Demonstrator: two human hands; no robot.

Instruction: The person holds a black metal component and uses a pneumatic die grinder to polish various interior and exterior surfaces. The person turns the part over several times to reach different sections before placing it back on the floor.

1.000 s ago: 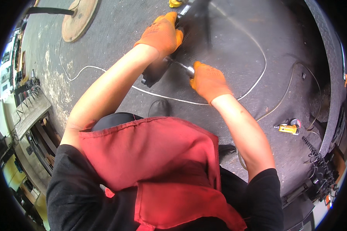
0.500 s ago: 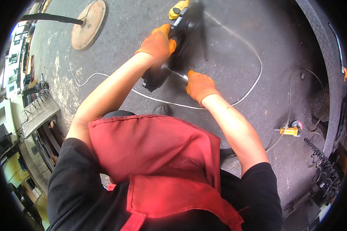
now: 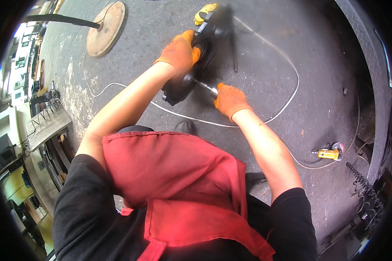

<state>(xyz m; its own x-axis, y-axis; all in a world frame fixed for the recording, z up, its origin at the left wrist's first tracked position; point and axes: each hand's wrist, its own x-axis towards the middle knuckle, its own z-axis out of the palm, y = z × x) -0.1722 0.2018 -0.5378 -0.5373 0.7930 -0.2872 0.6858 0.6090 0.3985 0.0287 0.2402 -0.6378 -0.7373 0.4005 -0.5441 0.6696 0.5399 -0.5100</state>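
Observation:
My left hand [image 3: 178, 53], in an orange glove, is closed around the edge of a bulky black object [image 3: 178, 89] above the floor; its kind is unclear, as shadow and haze blur it. My right hand [image 3: 231, 101], gloved the same, wraps round a silver cylindrical tool [image 3: 213, 92]. The tool's thin shaft points left at the black object and seems to reach a rounded knob on it. Beyond the left hand, a yellow piece [image 3: 204, 14] lies by the black object's far end.
A pale cable [image 3: 191, 118] loops over the dark floor below both hands. At right lie a yellow grinder-like tool [image 3: 329, 153] and a black coiled hose [image 3: 357, 176]. A round metal base [image 3: 106, 30] with a black pole stands at far left, above a low bench [image 3: 52, 126].
The view has shifted slightly. My hands keep nearly the same hold. The thin cable at the right has swung and now curves past the yellow tool.

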